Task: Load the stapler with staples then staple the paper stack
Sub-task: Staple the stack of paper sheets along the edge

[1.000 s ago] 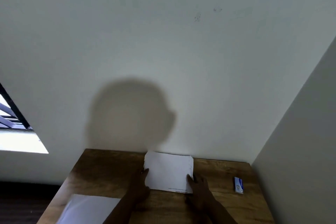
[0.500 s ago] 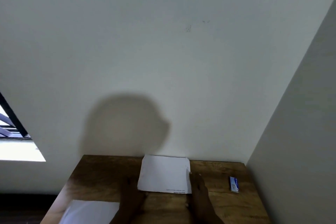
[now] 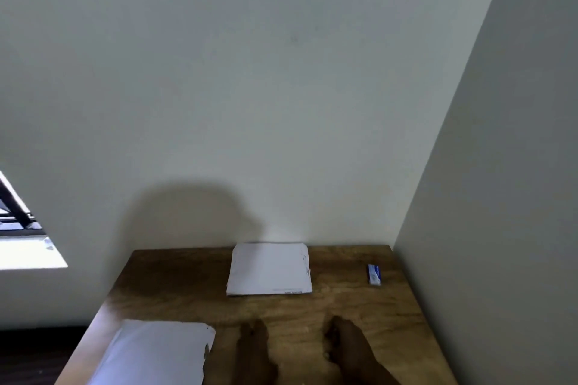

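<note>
Fingers of both hands, left (image 3: 250, 350) and right (image 3: 350, 350), lie loose on the desk (image 3: 359, 306), grasping nothing. Stack (image 3: 269, 269) sits squared by the wall, untouched. No stapler visible; loading not begun. Next: reach the staple box (image 3: 374, 274) far right. Print on box and stack unreadable.

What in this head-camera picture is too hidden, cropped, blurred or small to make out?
- Stapler: none in the head view.
- Small blue box: label too small to read.
- Paper stack: printed line blurred.
- Left hand, right hand: dark, blurred, wrists cropped by the bottom edge.
- Near sheet: cropped below.
</note>
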Motion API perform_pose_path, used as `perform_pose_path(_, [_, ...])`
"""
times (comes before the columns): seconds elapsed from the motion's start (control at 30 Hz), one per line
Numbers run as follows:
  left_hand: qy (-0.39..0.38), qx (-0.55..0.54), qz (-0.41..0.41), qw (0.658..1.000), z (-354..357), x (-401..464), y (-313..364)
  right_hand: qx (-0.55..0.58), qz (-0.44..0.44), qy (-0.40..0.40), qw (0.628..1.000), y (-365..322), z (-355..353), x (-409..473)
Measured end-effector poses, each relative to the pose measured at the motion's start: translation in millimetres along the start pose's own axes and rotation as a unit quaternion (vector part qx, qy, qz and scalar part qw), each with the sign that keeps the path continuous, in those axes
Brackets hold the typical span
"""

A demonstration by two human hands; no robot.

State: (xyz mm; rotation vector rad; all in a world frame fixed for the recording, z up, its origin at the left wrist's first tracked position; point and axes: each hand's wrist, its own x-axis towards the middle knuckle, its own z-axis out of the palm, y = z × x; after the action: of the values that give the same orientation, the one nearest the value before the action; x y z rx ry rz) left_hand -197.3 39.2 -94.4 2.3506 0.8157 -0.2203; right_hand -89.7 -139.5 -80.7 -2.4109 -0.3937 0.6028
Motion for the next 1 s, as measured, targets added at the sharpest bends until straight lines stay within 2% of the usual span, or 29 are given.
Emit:
perform_pose_path(0.07, [-0.061,-0.038,0.014,0.997,8.5,-14.6,12.0,0.011,-0.003,-0.026,1.0,5.0,-0.2,-11.6])
perform_pose_path(0.13, [-0.086,-0.062,0.029,0.994,10.4,-27.1,17.9,0.012,-0.008,-0.058,0.998,9.8,-5.1,-20.2])
perform_pose_path(0.27, [-0.076,-0.094,0.026,0.992,10.7,-43.5,18.0,-0.014,-0.006,-0.147,0.989,20.3,-14.2,-33.3])
perform_pose_path(0.47, [-0.101,-0.127,0.013,0.987,22.8,-58.5,26.0,-0.14,0.027,-0.175,0.974,13.9,2.4,-40.2])
perform_pose_path(0.53, [-0.101,-0.111,0.002,0.989,27.0,-60.6,29.9,-0.125,0.052,-0.161,0.978,7.1,9.3,-39.9])
perform_pose_path(0.63, [-0.1,-0.137,-0.009,0.986,30.1,-61.5,35.5,-0.075,0.038,-0.121,0.989,9.2,11.1,-43.5])
perform_pose_path(0.77, [-0.073,-0.166,0.06,0.982,45.5,-52.9,41.9,-0.063,0.029,-0.051,0.996,9.3,-0.9,-60.4])
perform_pose_path(0.93, [-0.071,-0.14,0.181,0.971,57.8,-45.9,67.5,-0.025,-0.002,0.022,0.999,7.1,-18.9,-58.6])
perform_pose_path(0.97, [-0.073,-0.147,0.185,0.969,58.1,-42.9,72.3,-0.024,-0.006,0.042,0.999,4.7,-23.1,-56.2])
perform_pose_path(1.0, [-0.04,-0.19,0.164,0.967,56.0,-39.7,82.5,-0.016,-0.003,0.064,0.998,2.8,-26.1,-53.8])
